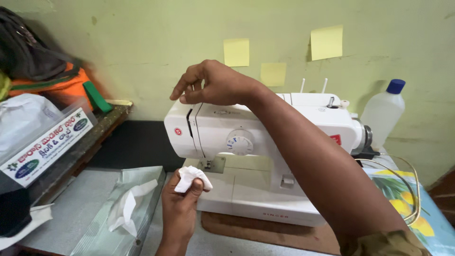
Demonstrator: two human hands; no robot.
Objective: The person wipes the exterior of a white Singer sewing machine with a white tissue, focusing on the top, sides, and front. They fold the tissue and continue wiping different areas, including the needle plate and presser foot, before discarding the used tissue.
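A white sewing machine (265, 142) stands on the table against a green wall. My right hand (213, 85) hovers over the machine's top left end with its fingers curled and pinched together; whether they hold anything I cannot tell. Lower down, my left hand (182, 199) grips a crumpled white tissue (190, 177) just in front of the needle area (208, 164). A tissue pack (125, 208) with a white tissue sticking out lies to the left of that hand.
A clear plastic bottle (384, 114) with a blue cap stands right of the machine. A cable (407, 185) loops over a colourful cloth. At the left, a shelf (90, 137) carries bags and a clear box. Yellow sticky notes (327, 42) hang on the wall.
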